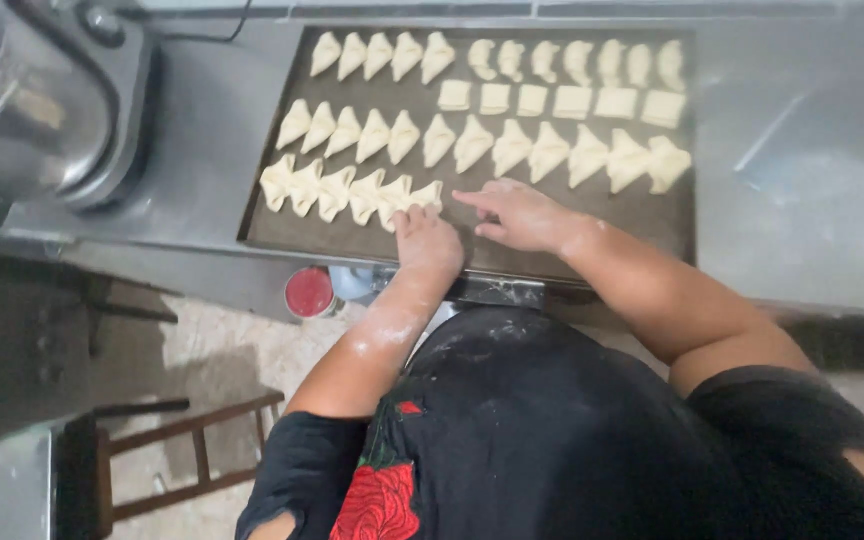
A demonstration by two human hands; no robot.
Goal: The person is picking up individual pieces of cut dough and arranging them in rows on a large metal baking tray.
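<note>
Dark metal tray [592, 225]: a flat baking sheet lying on the steel table [802, 180], directly under both hands and stretching away beyond their fingertips.
Left hand [427, 240]: floury, palm down on the near edge of the tray, fingers loosely curled; its fingertips touch the last dough piece [422, 197] of the nearest row; it grips nothing that can be seen.
Right hand [520, 215]: palm down just beside the left hand, on its right; the forefinger points left toward that same dough piece, the other fingers half bent; it holds nothing.
Last dough piece: pale, folded, lying on the tray at the left hand's fingertips and just short of the right forefinger.
Nearest row [347, 190]: folded pale pastries running leftward from the left hand, touching one another.
Middle row [482, 145]: a longer line of folded pastries just beyond both hands, spanning the tray.
Square pieces [562, 100]: flat little dough squares farther off, past the right hand.
Far row [497, 57]: folded and curved pastries along the tray's far edge, well apart from the hands.
Red-lidded container [309, 293]: round, below the table edge, near the left wrist on its left.
Steel mixer bowl [22, 100]: far to the left of the left hand.
Wooden stool [187, 455]: on the floor by the left elbow.
</note>
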